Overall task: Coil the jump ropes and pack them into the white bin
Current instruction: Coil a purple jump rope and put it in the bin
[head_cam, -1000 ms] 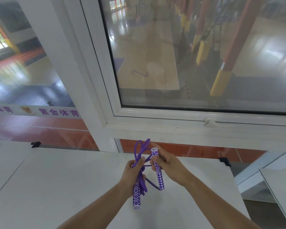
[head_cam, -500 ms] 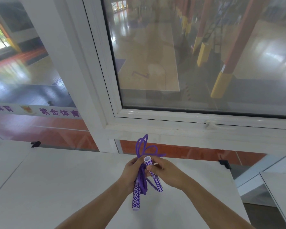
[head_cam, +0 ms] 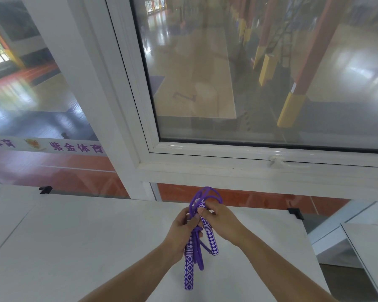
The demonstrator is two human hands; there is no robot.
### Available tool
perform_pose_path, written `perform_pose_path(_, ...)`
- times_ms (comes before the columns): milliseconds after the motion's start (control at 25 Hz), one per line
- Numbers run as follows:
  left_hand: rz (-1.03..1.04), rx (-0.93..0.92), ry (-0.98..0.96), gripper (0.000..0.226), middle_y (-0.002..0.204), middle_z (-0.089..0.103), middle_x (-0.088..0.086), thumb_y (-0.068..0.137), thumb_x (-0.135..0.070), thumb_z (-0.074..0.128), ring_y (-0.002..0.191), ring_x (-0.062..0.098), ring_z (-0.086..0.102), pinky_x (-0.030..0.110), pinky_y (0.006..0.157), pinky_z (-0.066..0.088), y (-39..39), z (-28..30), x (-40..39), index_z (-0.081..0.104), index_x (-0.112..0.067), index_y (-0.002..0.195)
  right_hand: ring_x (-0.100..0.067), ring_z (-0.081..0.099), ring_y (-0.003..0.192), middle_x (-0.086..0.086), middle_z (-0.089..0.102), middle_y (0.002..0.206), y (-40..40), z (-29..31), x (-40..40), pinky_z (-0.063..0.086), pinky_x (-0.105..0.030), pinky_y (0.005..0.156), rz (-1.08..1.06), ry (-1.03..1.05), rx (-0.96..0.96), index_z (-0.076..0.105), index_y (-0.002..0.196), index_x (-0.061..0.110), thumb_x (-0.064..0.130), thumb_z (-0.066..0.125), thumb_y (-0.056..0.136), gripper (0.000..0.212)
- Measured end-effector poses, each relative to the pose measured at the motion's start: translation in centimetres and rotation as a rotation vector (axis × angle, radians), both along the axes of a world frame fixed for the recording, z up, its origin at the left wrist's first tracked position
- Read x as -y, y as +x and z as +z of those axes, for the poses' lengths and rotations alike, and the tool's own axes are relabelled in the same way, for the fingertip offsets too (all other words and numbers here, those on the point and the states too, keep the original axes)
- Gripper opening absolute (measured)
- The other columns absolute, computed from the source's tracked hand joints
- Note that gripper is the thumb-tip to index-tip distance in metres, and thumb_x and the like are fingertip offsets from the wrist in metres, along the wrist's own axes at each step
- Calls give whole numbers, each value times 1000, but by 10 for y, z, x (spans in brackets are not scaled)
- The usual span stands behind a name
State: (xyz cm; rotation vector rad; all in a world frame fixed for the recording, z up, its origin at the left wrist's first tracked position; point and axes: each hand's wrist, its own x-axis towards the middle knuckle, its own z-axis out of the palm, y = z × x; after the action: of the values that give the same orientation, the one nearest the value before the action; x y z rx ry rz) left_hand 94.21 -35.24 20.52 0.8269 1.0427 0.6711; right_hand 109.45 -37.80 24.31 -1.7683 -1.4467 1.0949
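Up close, purple jump rope with diamond-patterned handles, gripped by left hand, right hand.

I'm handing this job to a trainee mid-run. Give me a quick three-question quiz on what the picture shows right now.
1. True or false: the rope lies loose on the table.
2. What does the right hand grip? A) a patterned handle B) the window latch C) nothing
3. Fill in: the bin is ___ in this view.

Key: 1 false, both hands hold it, the left hand gripping the other handle and cord loops; 2 A; 3 not visible.
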Motion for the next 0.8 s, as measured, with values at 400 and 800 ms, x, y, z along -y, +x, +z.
perform_pose_path(400, -27, -343, 297, 21, 82, 73, 10, 108, -30, 44, 60, 23, 65, 47, 67, 58, 9, -10, 13, 65, -25, 109, -22, 69, 87, -3, 72, 97, -4, 3, -5, 54, -34, 76, 23, -95, 34, 67, 115, 18, 35, 46, 105, 29)
perform_pose_path(800, -213, -530, 570, 63, 92, 69, -6, 110, -30, 31, 69, 15, 70, 27, 64, 60, 10, -14, 13, 4, -81, 134, -8, 55, 76, -1, 60, 102, -9, -7, -11, 40, -12, 59, -59, -81, 183, 56, 120, 19, 22, 40, 107, 21)
